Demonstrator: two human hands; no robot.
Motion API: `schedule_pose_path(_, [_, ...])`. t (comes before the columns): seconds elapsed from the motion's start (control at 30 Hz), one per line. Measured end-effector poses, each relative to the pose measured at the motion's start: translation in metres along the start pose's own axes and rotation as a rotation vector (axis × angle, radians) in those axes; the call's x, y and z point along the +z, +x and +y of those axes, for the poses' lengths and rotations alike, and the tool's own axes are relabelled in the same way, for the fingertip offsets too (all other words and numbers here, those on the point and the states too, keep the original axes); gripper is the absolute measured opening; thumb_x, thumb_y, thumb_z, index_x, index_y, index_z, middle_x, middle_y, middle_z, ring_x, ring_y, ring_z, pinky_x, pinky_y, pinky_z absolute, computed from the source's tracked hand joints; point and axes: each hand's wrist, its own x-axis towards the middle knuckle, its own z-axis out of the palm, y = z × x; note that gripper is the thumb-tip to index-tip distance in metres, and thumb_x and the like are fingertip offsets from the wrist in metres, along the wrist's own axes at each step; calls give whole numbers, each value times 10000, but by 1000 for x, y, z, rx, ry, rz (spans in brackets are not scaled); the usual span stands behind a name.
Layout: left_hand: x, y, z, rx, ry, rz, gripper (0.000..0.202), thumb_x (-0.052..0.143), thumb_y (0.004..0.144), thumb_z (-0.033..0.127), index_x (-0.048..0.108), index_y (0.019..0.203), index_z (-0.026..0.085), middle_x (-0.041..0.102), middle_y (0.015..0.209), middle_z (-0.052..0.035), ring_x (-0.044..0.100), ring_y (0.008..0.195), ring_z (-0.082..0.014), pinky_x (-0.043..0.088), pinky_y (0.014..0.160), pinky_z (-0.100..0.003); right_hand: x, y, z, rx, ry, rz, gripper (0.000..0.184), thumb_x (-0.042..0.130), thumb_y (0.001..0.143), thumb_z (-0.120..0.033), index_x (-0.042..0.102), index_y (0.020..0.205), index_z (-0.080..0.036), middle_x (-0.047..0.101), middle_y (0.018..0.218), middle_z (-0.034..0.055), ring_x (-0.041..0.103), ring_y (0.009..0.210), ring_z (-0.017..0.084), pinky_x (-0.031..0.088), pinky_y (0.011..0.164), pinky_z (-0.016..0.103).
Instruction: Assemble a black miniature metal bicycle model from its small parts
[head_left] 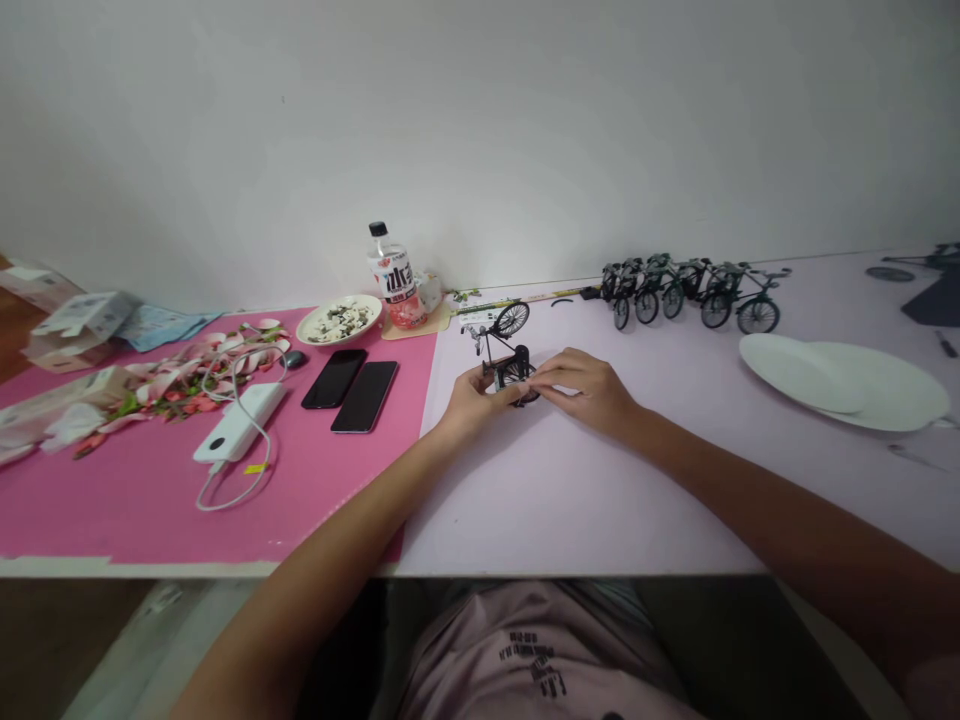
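Note:
A dark miniature bicycle (489,346) is tipped up on end in front of me, one wheel high and the other low between my hands. My left hand (478,396) is closed around its lower part, with the thumb reaching across near the low wheel. From the other side, my right hand (581,388) pinches at the low wheel's edge; whatever small part is between its fingertips is too small to make out. Behind and to the right, several finished-looking miniature bicycles (675,285) stand in a row along the wall.
Two white plates (892,390) overlap on the right. To the left are two black phones (364,398), a white power bank (240,424) with its cable, a bowl (307,334) of small pieces, a drink bottle (393,280) and scattered artificial petals (199,370).

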Motion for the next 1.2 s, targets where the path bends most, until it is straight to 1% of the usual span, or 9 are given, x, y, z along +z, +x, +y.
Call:
schedule_pose_path(0.07, [0, 0, 1, 3, -7, -5, 691, 970, 588, 391, 730, 1182, 131, 773, 1076, -103, 737, 894, -209, 609, 871, -366, 0, 0, -1, 2, 1, 9, 187, 646, 972, -173, 803, 977, -273, 777, 896, 51, 692, 831, 208, 581, 730, 369])
schedule_pose_path(0.17, [0, 0, 1, -4, 8, -4, 775, 980, 567, 368, 707, 1256, 142, 773, 1108, -106, 738, 898, -210, 605, 881, -368, 0, 0, -1, 7, -1, 4, 183, 651, 969, -178, 806, 965, -275, 776, 893, 50, 688, 819, 207, 579, 728, 369])
schedule_pose_path(0.23, [-1, 0, 1, -4, 22, 0, 798, 984, 559, 362, 702, 1272, 139, 776, 1106, -108, 738, 899, -213, 602, 880, -368, 0, 0, 0, 5, -1, -3, 181, 659, 963, -173, 806, 971, -277, 775, 895, 48, 689, 822, 205, 578, 728, 365])
schedule_pose_path(0.4, [-4, 2, -2, -6, 52, 5, 750, 986, 565, 357, 727, 1231, 129, 780, 1084, -104, 735, 915, -222, 591, 890, -372, 1, 0, 2, -23, 2, 12, 164, 688, 939, -150, 805, 944, -264, 774, 894, 49, 693, 821, 195, 579, 733, 347])
schedule_pose_path(0.53, [-4, 2, -2, -14, 41, -1, 746, 989, 557, 361, 734, 1221, 136, 783, 1060, -95, 740, 878, -219, 594, 873, -376, 1, 1, 0, -31, -1, 23, 173, 686, 930, -130, 799, 932, -261, 775, 875, 43, 689, 807, 194, 576, 714, 346])
schedule_pose_path(0.67, [-2, 1, 1, -18, 5, -3, 746, 989, 557, 353, 733, 1226, 144, 782, 1063, -89, 740, 862, -208, 597, 877, -376, 1, 2, -3, -8, 11, 43, 178, 686, 913, -111, 793, 923, -252, 775, 871, 43, 691, 812, 198, 576, 726, 351])
schedule_pose_path(0.8, [-1, 0, 2, -16, -26, -5, 743, 988, 558, 344, 730, 1223, 135, 784, 1037, -92, 742, 845, -210, 604, 860, -381, 2, 2, -5, 41, 21, 48, 149, 679, 925, -141, 782, 910, -247, 777, 876, 44, 698, 834, 202, 582, 751, 361])
schedule_pose_path(1.0, [-1, 1, 1, -8, -32, -15, 690, 983, 573, 324, 739, 1190, 133, 783, 1026, -88, 742, 851, -209, 594, 873, -380, 3, 0, -5, 86, 23, 73, 79, 709, 922, -186, 774, 940, -227, 775, 892, 65, 690, 803, 202, 570, 672, 340])
schedule_pose_path(1.2, [-1, 1, 0, -5, -22, -17, 658, 977, 583, 325, 746, 1167, 127, 785, 1017, -92, 744, 843, -210, 593, 878, -380, 4, -1, -4, 94, 19, 61, 81, 710, 925, -194, 774, 959, -230, 772, 897, 68, 687, 801, 204, 572, 682, 346])
